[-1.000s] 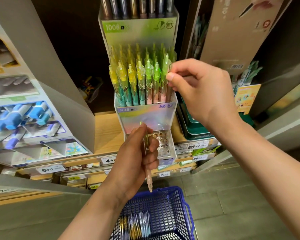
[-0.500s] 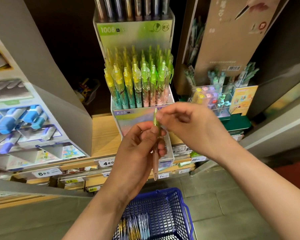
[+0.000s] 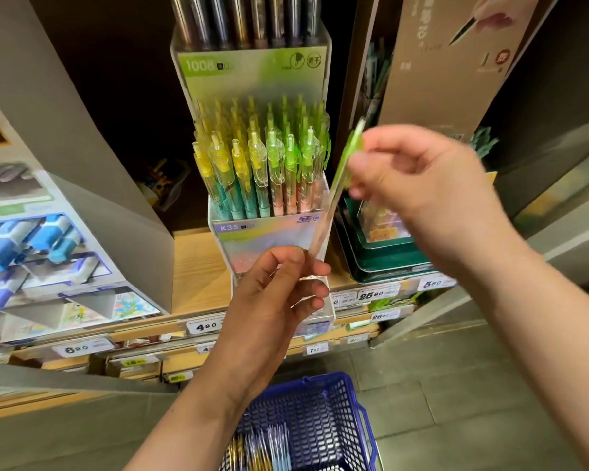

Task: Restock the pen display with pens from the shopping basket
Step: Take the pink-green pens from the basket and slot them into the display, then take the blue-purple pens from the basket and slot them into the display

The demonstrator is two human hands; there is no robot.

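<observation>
shelf (image 3: 198,266): pale wood-grain board, price tags along its front edge.
pen display (image 3: 262,239): clear acrylic stand, iridescent front panel marked K35, at the shelf's front edge; packed with upright pens (image 3: 259,164), yellow to green clips, teal and pink barrels.
shopping basket (image 3: 320,423): blue plastic mesh, below the shelf's front edge; loose pens (image 3: 262,450) at its bottom.
right hand (image 3: 422,185): pinches the held pen (image 3: 340,178) near its green top.
left hand (image 3: 272,300): fingers curled at the lower tip; grip not resolvable.
held pen: slim, clear barrel, tilted, blurred, just beside the display's right edge.
</observation>
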